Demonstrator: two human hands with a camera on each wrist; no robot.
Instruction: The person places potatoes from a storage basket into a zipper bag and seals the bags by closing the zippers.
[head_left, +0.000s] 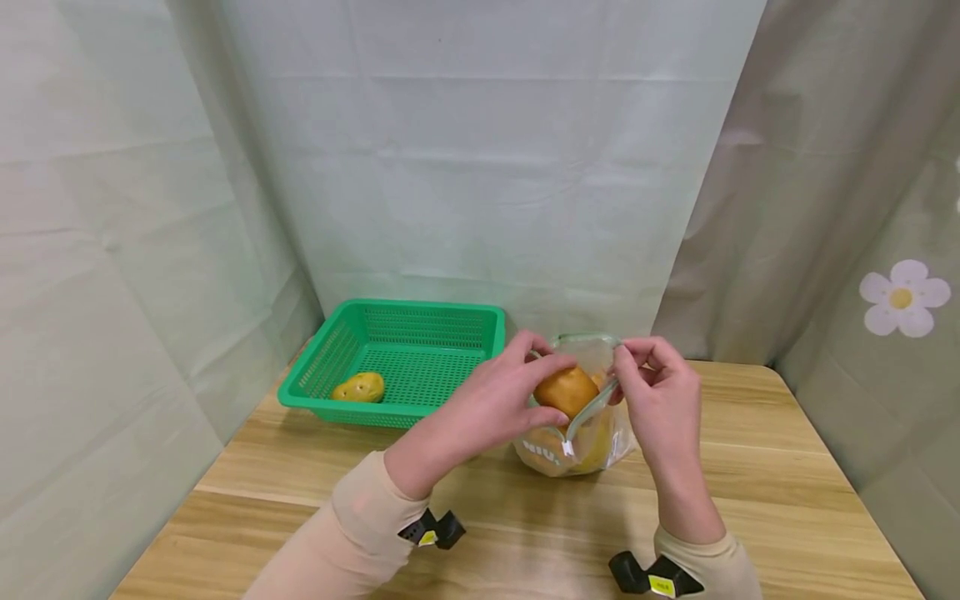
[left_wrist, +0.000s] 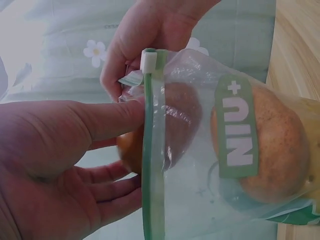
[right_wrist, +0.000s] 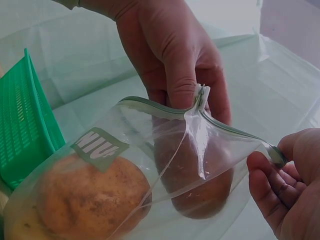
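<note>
Holding a brown potato at the mouth of a clear zip bag, the left hand had its fingers curled round the tuber, thumb on the near side. The right hand pinched the bag's green zipper rim between thumb and forefinger, pulling the mouth wide. The bag stood on the wooden table, right of centre, just beside the green basket.

Right wrist view: potato was partly past the rim, the left hand above it; the white slider sat against the left fingers. Right fingertips gripped the rim's far end. A second potato lay at the bag's bottom under a green printed label.

Left wrist view: left hand fingers were cupped behind the held potato, rim running vertically across it. Possibly a third yellowish item lay beneath the second potato; the plastic blurred it.

One yellow-brown potato lay in the basket's near left corner, well apart from both hands.
</note>
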